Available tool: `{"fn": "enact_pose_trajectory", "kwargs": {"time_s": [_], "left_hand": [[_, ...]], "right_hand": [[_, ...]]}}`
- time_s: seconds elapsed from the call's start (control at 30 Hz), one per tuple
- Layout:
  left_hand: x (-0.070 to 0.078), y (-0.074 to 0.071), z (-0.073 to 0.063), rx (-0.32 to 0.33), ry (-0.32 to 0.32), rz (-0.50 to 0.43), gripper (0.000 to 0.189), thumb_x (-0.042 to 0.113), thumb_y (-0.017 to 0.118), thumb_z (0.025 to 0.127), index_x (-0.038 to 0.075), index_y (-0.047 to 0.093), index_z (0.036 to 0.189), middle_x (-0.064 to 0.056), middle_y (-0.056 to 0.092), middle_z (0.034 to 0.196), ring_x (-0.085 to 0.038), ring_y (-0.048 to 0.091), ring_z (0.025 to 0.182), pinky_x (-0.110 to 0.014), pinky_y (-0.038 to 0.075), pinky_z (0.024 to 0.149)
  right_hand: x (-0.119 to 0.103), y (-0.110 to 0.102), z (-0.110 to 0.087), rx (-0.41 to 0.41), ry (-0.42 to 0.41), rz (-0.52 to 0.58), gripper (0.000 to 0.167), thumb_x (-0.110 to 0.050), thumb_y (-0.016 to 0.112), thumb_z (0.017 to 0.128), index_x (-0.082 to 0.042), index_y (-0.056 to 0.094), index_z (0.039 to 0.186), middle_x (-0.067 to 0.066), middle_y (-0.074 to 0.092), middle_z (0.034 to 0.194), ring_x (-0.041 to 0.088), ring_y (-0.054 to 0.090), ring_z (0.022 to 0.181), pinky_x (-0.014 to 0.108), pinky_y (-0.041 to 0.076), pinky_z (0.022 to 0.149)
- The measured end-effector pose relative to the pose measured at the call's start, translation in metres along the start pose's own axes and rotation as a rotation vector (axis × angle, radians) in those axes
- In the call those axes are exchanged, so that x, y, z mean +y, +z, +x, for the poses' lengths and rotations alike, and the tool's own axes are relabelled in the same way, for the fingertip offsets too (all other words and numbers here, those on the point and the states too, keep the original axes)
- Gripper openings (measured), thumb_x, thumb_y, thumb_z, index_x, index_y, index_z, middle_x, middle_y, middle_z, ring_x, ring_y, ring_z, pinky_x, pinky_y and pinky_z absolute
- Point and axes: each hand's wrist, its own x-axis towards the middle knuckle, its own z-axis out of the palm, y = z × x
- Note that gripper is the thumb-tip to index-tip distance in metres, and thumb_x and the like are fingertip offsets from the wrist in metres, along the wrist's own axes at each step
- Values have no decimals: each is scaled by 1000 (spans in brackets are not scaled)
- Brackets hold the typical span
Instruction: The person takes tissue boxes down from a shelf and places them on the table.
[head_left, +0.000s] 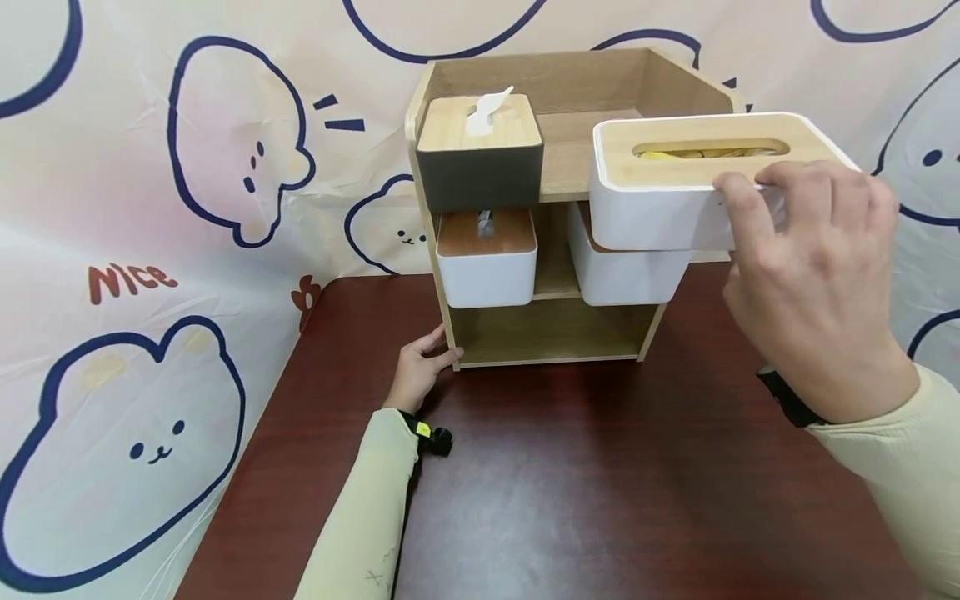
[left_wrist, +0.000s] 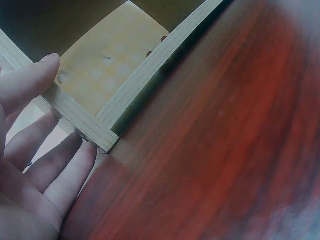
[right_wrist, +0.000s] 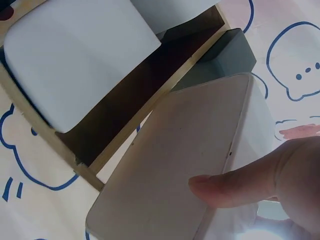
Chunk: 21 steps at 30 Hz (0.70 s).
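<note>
My right hand [head_left: 832,225] holds a white tissue box [head_left: 652,212] with a light wooden lid and a slot showing something yellow. Fingers lie over the lid's near edge; in the right wrist view the thumb [right_wrist: 225,190] presses the underside of the box [right_wrist: 165,155]. The box is raised at the right front of the upper level of a wooden shelf [head_left: 585,87], overlapping it in the head view. Low on the shelf's left side panel [left_wrist: 75,112], my left hand [head_left: 420,371] grips the edge, thumb inside and fingers outside.
On the shelf's upper left stands a black tissue box [head_left: 480,179] with a wooden lid and white tissue. Below are a white box [head_left: 487,279] with a brown lid and another white box [head_left: 630,279] at right. A patterned cloth [head_left: 262,308] hangs behind the dark red table [head_left: 525,483].
</note>
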Motion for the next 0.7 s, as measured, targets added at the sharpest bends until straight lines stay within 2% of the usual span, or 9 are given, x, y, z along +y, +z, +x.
{"fn": "enact_pose_trajectory", "kwargs": {"time_s": [0.13,0.37,0.5,0.6,0.7], "left_hand": [[0,1,0,4,4,-8,64,25,82,81,21,56,138,-5,57,136,-15,44,131,-29,49,89],[0,1,0,-12,-20,-9,63,21,80,83,21,53,140,-6,53,139,-15,41,133,-30,47,92],[1,1,1,-16,-33,-7,63,18,80,83,19,53,141,-7,53,139,-16,41,133,-30,47,92],[11,3,-4,-19,-28,3,64,12,77,85,12,50,142,-12,53,139,-20,41,133,-30,47,92],[12,3,-4,-14,-15,6,63,14,78,85,11,51,142,-12,54,138,-20,42,133,-33,46,94]], "right_hand": [[5,-1,-4,1,-5,0,36,7,34,88,0,56,116,30,53,103,52,49,92,61,34,73],[7,0,-9,73,11,38,35,7,39,88,-2,59,116,30,53,104,51,50,96,64,35,79],[8,1,-10,106,36,51,39,9,38,86,-3,60,115,29,53,104,51,49,97,65,34,80],[9,0,-10,117,48,70,40,10,35,85,-3,61,113,29,52,104,51,48,98,65,34,81],[11,1,-11,124,49,80,40,11,35,85,-2,61,112,29,52,104,50,49,98,64,35,83]]}}
